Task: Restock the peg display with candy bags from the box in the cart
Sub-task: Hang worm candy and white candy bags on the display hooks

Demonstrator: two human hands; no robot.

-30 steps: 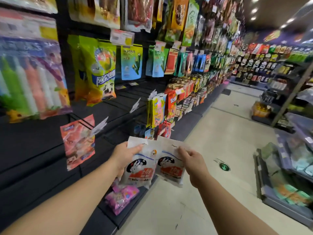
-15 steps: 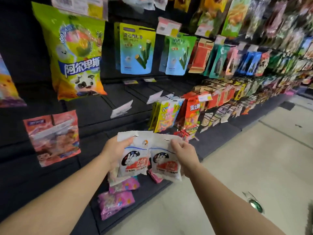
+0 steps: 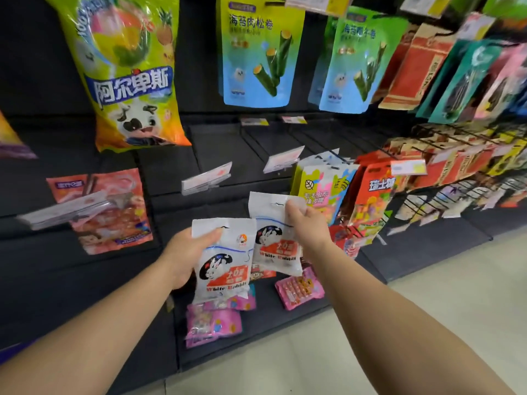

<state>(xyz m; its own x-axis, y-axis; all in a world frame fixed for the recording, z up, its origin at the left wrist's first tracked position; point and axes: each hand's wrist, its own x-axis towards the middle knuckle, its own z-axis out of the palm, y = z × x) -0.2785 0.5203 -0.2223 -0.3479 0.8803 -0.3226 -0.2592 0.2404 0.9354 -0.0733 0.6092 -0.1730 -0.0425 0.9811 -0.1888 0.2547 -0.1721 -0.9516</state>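
Observation:
Two white candy bags with a rabbit logo are in my hands before the black peg display (image 3: pixel 216 143). My left hand (image 3: pixel 182 253) grips the left candy bag (image 3: pixel 224 263) by its upper left edge. My right hand (image 3: pixel 306 228) pinches the right candy bag (image 3: pixel 275 238) near its hang hole and holds it higher, close to the display. Two bare pegs with clear price tags, the left tag (image 3: pixel 206 178) and the right tag (image 3: pixel 283 159), stick out just above the bags. The cart and box are out of view.
A big yellow-green bag (image 3: pixel 125 72) and blue seaweed-roll bags (image 3: pixel 256 52) hang above. A red bag (image 3: pixel 108 212) hangs at left, colourful bags (image 3: pixel 322 186) at right. Pink packets (image 3: pixel 212 323) lie on the bottom shelf. Pale floor (image 3: pixel 399 323) runs along the right.
The view has swung closer to the display. My right hand has lifted its bag up and away from the left bag, toward the bare pegs; my left hand holds steady.

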